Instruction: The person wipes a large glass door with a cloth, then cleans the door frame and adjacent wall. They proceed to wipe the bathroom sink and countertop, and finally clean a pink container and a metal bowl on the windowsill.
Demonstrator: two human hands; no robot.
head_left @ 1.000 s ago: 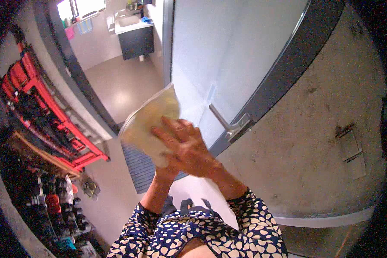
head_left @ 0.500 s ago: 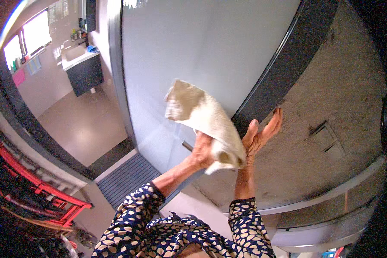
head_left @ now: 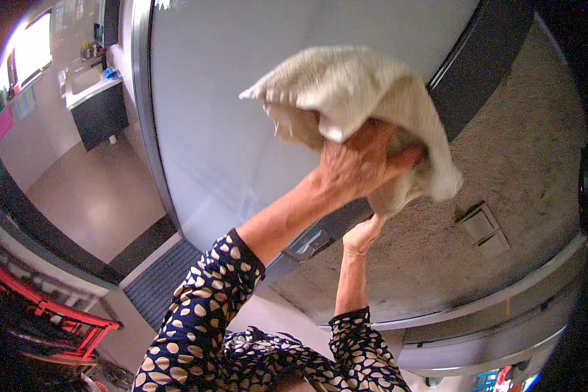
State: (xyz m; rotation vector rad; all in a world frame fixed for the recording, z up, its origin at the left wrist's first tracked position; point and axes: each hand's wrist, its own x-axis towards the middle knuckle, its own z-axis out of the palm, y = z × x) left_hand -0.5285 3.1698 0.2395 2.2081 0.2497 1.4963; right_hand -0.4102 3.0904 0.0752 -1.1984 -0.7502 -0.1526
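A cream cloth (head_left: 346, 78), blurred by motion, spreads in front of a grey door panel (head_left: 209, 130). My left hand (head_left: 356, 160) is closed on the cloth from below; folds drape over it and hide most of the fingers. Below and to the right, my right hand (head_left: 362, 235) is closed at a hanging corner of the same cloth, which seems pinched there; its fingertips are hidden. Beneath my left forearm, the door's handle plate (head_left: 309, 243) shows on the dark door frame (head_left: 496, 65).
Rough brown plaster wall (head_left: 542, 144) fills the right, with a small square wall fitting (head_left: 485, 226). At left, a doorway opens on a washroom with a sink cabinet (head_left: 101, 114). A dark ribbed mat (head_left: 160, 281) lies on the floor. Red-framed furniture (head_left: 65, 317) stands at lower left.
Both arms have shifted; the cloth, a folded bundle before, has risen and spread open. My left hand moved up and right. My right hand, open earlier, has closed at the cloth's corner.
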